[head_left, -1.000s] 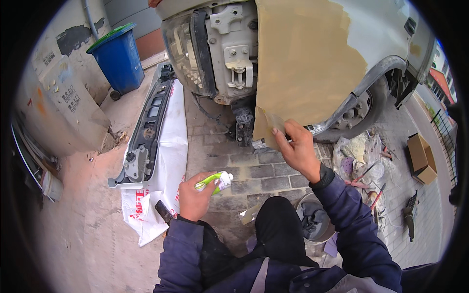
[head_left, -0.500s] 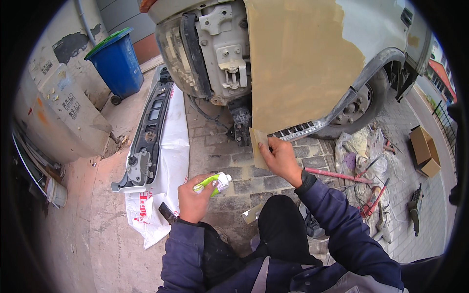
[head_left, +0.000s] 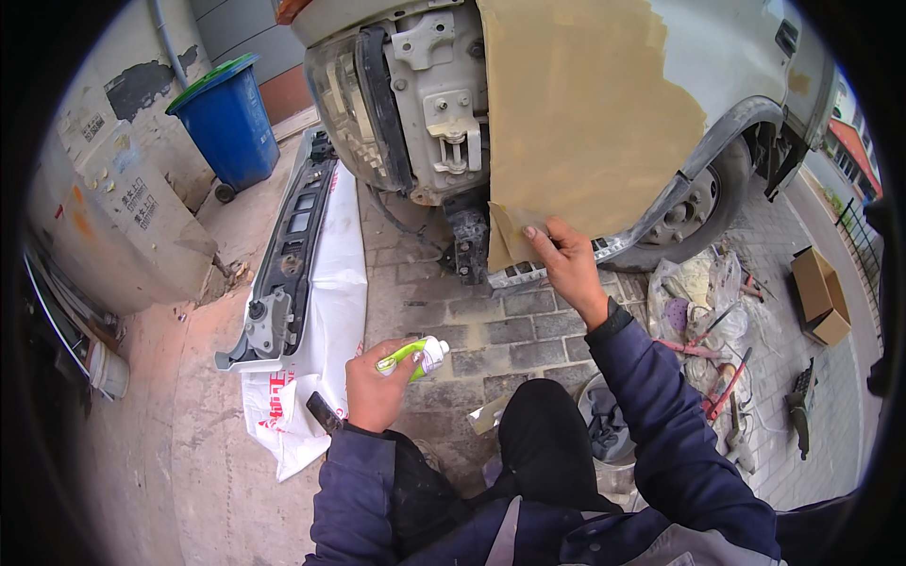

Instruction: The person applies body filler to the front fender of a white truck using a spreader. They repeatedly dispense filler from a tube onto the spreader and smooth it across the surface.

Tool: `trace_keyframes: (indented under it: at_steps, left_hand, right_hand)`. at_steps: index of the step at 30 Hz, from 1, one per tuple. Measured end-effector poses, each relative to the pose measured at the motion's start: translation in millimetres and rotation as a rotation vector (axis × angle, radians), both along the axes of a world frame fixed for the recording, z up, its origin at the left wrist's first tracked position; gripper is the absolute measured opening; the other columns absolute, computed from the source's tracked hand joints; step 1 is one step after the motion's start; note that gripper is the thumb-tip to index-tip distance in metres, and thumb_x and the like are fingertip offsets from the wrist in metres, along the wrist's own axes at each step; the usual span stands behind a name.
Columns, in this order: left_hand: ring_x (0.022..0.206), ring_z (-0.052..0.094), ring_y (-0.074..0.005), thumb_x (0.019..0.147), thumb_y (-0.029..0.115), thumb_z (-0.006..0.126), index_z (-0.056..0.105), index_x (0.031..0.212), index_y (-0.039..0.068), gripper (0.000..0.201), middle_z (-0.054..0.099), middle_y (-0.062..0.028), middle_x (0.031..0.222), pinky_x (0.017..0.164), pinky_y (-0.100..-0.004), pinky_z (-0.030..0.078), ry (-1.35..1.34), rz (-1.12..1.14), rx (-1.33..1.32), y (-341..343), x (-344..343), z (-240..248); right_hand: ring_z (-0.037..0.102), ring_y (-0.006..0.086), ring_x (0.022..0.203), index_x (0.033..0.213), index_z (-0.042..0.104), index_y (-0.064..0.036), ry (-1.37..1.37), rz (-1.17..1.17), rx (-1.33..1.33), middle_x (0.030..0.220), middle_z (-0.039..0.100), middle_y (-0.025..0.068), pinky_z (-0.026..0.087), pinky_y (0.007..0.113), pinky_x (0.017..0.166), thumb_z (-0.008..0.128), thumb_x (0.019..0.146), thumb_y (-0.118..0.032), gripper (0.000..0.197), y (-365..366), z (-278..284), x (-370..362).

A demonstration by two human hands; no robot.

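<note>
My left hand (head_left: 376, 385) holds a small white and green tube (head_left: 415, 357) level above the paving, close to my knee. My right hand (head_left: 566, 262) reaches forward and pinches the lower edge of a tan sheet of masking paper (head_left: 576, 123) that covers the front fender of a white car (head_left: 736, 57). The car's bumper is off, leaving the bare front bracket and headlight area (head_left: 415, 104) showing left of the paper.
The removed bumper (head_left: 288, 250) lies on a white plastic sheet (head_left: 326, 330) to the left. A blue wheeled bin (head_left: 226, 123) stands at the back left by a grey cabinet (head_left: 132, 217). Tools, hoses and plastic bags (head_left: 717, 330) lie right, near a cardboard box (head_left: 821, 297).
My right hand has slid down the paper from the middle of the fender to its lower edge. The view has tipped down. My left hand keeps the tube in the same place.
</note>
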State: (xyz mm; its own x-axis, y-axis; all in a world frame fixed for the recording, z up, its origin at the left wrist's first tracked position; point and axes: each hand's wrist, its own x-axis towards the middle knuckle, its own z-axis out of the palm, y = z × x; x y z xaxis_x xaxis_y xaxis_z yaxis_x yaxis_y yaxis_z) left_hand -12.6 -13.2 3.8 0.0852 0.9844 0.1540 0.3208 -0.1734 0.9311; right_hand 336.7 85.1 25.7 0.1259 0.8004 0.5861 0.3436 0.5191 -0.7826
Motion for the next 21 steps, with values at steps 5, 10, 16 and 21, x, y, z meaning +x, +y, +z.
trace_keyframes:
  at_steps: [5, 10, 16, 21]
  left_hand:
    - [0.106, 0.08, -0.0183, 0.098, 0.005, 0.081, 0.084, 0.122, -0.002, 0.025, 0.086, -0.0152, 0.115, 0.098, -0.0326, 0.059, -0.004, -0.011, 0.009, 0, -1, -1]
    - [0.106, 0.08, -0.0184, 0.098, 0.004, 0.08, 0.084, 0.122, -0.003, 0.025, 0.086, -0.0157, 0.116, 0.097, -0.0327, 0.06, 0.006, -0.008, 0.013, 2, 0, -2]
    - [0.105, 0.081, -0.0195, 0.098, 0.005, 0.08, 0.084, 0.121, -0.002, 0.025, 0.086, -0.0157, 0.115, 0.096, -0.0327, 0.06, 0.006, -0.002, 0.02, 2, 1, -1]
    - [0.104, 0.081, -0.0191, 0.098, 0.005, 0.08, 0.084, 0.121, -0.002, 0.025, 0.086, -0.0152, 0.113, 0.095, -0.0324, 0.06, 0.023, -0.004, 0.025, 3, 3, -1]
  right_hand:
    - [0.048, 0.0042, 0.08, 0.096, 0.072, 0.0023, 0.123, 0.121, -0.197, 0.083, 0.06, -0.006, 0.042, 0.028, 0.067, 0.075, 0.112, -0.025, 0.032, 7, -1, 8]
    - [0.053, 0.003, 0.082, 0.107, 0.077, 0.004, 0.173, 0.103, -0.221, 0.089, 0.07, -0.0048, 0.046, 0.027, 0.07, 0.075, 0.112, -0.025, 0.029, 9, -2, 14]
    - [0.048, 0.004, 0.079, 0.103, 0.076, 0.0025, 0.116, 0.122, -0.151, 0.083, 0.06, -0.006, 0.043, 0.027, 0.068, 0.075, 0.112, -0.025, 0.028, 3, -16, 15]
    - [0.043, 0.0052, 0.076, 0.095, 0.071, 0.0023, 0.046, 0.083, -0.121, 0.076, 0.051, -0.0061, 0.04, 0.029, 0.064, 0.077, 0.111, -0.025, 0.032, 8, -4, 4]
